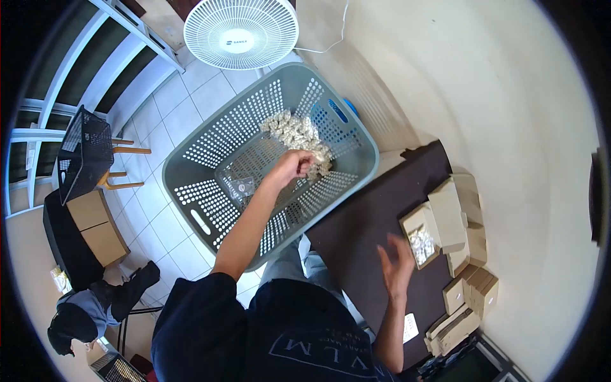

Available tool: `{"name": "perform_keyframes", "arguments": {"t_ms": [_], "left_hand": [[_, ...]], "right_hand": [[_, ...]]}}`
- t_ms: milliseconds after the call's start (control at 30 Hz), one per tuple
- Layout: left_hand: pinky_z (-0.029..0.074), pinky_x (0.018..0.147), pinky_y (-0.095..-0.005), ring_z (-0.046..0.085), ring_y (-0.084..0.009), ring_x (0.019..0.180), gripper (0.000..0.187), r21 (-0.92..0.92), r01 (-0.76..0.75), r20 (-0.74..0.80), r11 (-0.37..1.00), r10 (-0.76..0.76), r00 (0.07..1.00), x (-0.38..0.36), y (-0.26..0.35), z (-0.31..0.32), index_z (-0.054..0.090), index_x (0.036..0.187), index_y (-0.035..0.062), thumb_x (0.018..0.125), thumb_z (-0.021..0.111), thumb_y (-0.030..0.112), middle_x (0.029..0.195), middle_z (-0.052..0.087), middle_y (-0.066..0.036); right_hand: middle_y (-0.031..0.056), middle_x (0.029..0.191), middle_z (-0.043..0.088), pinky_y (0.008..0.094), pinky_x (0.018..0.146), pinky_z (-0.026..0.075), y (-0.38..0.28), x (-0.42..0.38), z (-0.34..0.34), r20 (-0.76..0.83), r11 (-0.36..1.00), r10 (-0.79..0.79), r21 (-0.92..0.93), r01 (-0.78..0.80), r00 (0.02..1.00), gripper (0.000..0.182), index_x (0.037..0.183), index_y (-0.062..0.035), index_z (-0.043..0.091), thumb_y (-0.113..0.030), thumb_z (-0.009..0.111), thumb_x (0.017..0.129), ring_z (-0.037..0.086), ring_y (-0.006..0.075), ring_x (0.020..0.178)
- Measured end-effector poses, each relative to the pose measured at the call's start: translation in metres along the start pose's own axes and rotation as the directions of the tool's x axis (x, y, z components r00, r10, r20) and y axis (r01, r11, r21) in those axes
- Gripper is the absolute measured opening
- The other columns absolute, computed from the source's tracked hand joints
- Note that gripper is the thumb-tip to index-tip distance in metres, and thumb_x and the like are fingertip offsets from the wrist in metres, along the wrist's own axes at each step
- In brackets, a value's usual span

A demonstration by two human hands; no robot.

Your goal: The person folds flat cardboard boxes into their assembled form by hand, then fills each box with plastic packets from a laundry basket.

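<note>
My left hand (294, 167) reaches into a large grey-green plastic basket (191, 153), its fingers curled at the edge of a heap of small pale wrapped pieces (291, 130). What those fingers hold, if anything, is hidden. Lower in the basket lies a clear plastic packet (243, 186). Over the dark brown table (356, 239), my right hand (398, 261) has its thumb and fingers apart and holds nothing. Beside it stands an open cardboard box (420, 239) with shiny small packets inside.
More cardboard boxes (471, 296) stand along the table's wall side, near a white paper (410, 327). A white fan (240, 32) is beyond the basket. At left are a black basket (86, 149) on a wooden-legged stand and another person (95, 312).
</note>
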State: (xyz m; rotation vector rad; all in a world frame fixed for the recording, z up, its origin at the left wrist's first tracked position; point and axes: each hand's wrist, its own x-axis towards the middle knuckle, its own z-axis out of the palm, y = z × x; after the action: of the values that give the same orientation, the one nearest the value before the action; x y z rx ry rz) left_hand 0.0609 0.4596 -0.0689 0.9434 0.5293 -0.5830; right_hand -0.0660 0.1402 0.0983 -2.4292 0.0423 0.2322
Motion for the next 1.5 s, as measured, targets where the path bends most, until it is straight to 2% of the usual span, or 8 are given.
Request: {"name": "perform_keyframes", "arguments": {"t_ms": [133,267,333,467,533,567,833,1500], "left_hand": [[0.031,0.051,-0.0257,0.036,-0.0098,0.054,0.026,-0.128,0.058,0.249,0.990,-0.025,0.968,-0.093,0.004,0.082,0.047,0.071,0.0096,0.093,0.053,0.022,0.060,0.038,0.002],[0.029,0.048,-0.0251,0.038,-0.0100,0.052,0.030,-0.302,0.131,0.340,0.944,-0.021,0.940,-0.156,-0.025,0.138,0.048,0.071,0.0085,0.095,0.055,0.027,0.058,0.041,0.002],[0.028,0.047,-0.0238,0.037,-0.0096,0.051,0.038,-0.321,0.031,0.400,0.947,0.105,0.910,-0.183,-0.041,0.160,0.047,0.070,0.0086,0.098,0.051,0.033,0.057,0.040,0.001],[0.029,0.050,-0.0229,0.037,-0.0083,0.054,0.036,-0.296,-0.246,0.271,0.923,0.329,0.905,-0.229,-0.074,0.194,0.048,0.071,0.0078,0.099,0.052,0.029,0.060,0.039,0.003],[0.034,0.055,-0.0221,0.044,-0.0069,0.060,0.023,0.187,-0.532,-0.070,0.826,0.551,0.831,-0.239,-0.092,0.214,0.056,0.080,0.0038,0.095,0.061,0.021,0.069,0.049,0.002],[0.042,0.064,-0.0224,0.053,-0.0069,0.071,0.012,0.227,-0.576,-0.022,0.785,0.596,0.803,-0.243,-0.100,0.218,0.062,0.095,0.0005,0.091,0.066,0.011,0.082,0.059,-0.001],[0.047,0.076,-0.0242,0.060,-0.0101,0.085,0.007,0.355,-0.647,0.251,0.675,0.598,0.761,-0.262,-0.143,0.256,0.067,0.092,-0.0036,0.089,0.065,0.002,0.092,0.065,-0.006],[0.047,0.074,-0.0238,0.060,-0.0094,0.082,0.007,0.411,-0.547,0.321,0.729,0.446,0.836,-0.279,-0.180,0.256,0.067,0.095,-0.0030,0.089,0.064,-0.002,0.089,0.067,-0.005]], "right_hand": [[0.0186,0.124,0.056,0.0414,0.097,0.046,-0.061,0.033,0.011,-0.150,0.909,-0.394,0.083,0.409,0.907,0.053,0.122,-0.0038,0.059,-0.010,0.080,0.073,0.056,0.0364,0.115],[0.0169,0.116,0.062,0.0393,0.092,0.049,-0.043,0.018,0.010,-0.116,0.791,-0.581,0.150,0.593,0.805,0.044,0.119,-0.0029,0.061,-0.006,0.076,0.078,0.061,0.0330,0.109],[0.0126,0.105,0.067,0.0333,0.083,0.054,-0.031,-0.004,0.005,0.049,0.760,-0.285,0.620,0.195,0.957,0.034,0.117,0.0007,0.061,-0.002,0.069,0.085,0.066,0.0236,0.097],[0.0090,0.099,0.067,0.0294,0.073,0.057,0.005,-0.048,-0.009,0.129,0.455,-0.273,0.891,0.010,0.953,0.023,0.114,0.0056,0.060,0.000,0.060,0.092,0.066,0.0150,0.088],[0.0094,0.099,0.067,0.0299,0.072,0.057,0.008,-0.069,-0.027,0.131,0.414,-0.274,0.910,-0.007,0.953,0.022,0.114,0.0050,0.060,0.000,0.058,0.093,0.065,0.0150,0.088],[0.0098,0.099,0.067,0.0303,0.071,0.057,0.009,-0.080,-0.035,0.145,0.373,-0.284,0.927,-0.030,0.948,0.021,0.114,0.0044,0.060,-0.001,0.057,0.094,0.065,0.0151,0.088],[0.0081,0.092,0.066,0.0296,0.068,0.059,0.033,-0.137,-0.068,0.157,0.337,-0.185,0.937,-0.088,0.970,0.013,0.106,0.0032,0.060,-0.004,0.057,0.095,0.064,0.0129,0.083],[-0.0015,0.078,0.063,0.0191,0.058,0.039,0.075,-0.184,-0.059,0.138,0.283,-0.100,0.953,-0.105,0.985,0.006,0.094,0.0005,0.063,-0.004,0.059,0.094,0.051,0.0013,0.069]]}}
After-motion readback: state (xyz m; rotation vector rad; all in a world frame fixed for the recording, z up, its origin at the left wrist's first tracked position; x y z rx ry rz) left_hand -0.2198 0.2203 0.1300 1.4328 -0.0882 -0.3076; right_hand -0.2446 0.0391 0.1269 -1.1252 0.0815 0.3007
